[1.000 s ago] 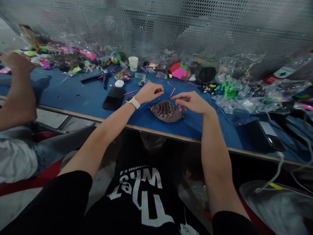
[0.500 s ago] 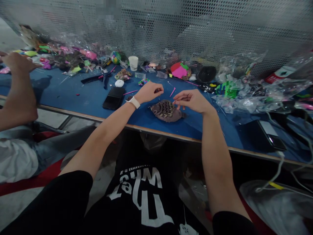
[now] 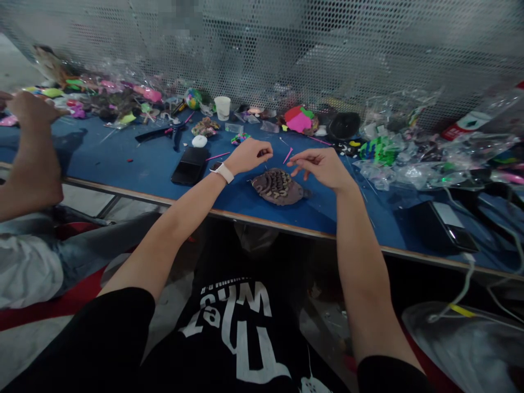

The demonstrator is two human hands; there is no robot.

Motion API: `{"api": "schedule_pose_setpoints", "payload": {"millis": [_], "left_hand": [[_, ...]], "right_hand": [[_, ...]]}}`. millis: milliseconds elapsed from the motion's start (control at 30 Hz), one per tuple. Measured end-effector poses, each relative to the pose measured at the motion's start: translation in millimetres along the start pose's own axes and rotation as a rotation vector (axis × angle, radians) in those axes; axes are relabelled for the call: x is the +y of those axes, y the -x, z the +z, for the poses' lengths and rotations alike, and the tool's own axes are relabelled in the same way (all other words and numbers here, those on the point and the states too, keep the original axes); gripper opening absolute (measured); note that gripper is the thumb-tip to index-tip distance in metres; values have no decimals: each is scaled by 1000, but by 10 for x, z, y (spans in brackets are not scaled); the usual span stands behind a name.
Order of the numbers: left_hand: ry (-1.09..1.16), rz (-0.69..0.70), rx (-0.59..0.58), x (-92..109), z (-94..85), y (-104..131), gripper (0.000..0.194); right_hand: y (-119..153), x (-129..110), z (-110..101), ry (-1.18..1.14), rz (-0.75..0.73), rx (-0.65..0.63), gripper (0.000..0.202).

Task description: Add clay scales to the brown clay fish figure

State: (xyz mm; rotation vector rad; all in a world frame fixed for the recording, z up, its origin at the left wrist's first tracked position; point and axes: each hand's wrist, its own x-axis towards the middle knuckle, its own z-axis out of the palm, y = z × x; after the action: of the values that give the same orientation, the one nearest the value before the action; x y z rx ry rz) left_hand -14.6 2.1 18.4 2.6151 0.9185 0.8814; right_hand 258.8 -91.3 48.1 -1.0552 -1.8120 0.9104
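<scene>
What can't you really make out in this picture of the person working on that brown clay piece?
- Head view: whatever the left hand pinches is too small to tell, hidden by its curled fingers.
- Whether the right hand touches the brown clay piece is unclear.
- Contents of the plastic bags blur behind glare.
- The co-worker's hand is cut off by the left edge.

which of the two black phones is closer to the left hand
The black phone lying just left of the left hand, beside the white watch strap; the other phone lies far right near the table edge.
</scene>
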Motion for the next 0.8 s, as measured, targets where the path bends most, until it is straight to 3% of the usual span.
{"api": "schedule_pose_setpoints", "payload": {"millis": [400,800], "left_hand": [[12,14,6,-40,20,-2,14],[18,0,-11,-19,1,1,14]], "right_hand": [[-27,28,28,-138,-37,88,55],[-42,29,18,-31,-24,152,65]]}}
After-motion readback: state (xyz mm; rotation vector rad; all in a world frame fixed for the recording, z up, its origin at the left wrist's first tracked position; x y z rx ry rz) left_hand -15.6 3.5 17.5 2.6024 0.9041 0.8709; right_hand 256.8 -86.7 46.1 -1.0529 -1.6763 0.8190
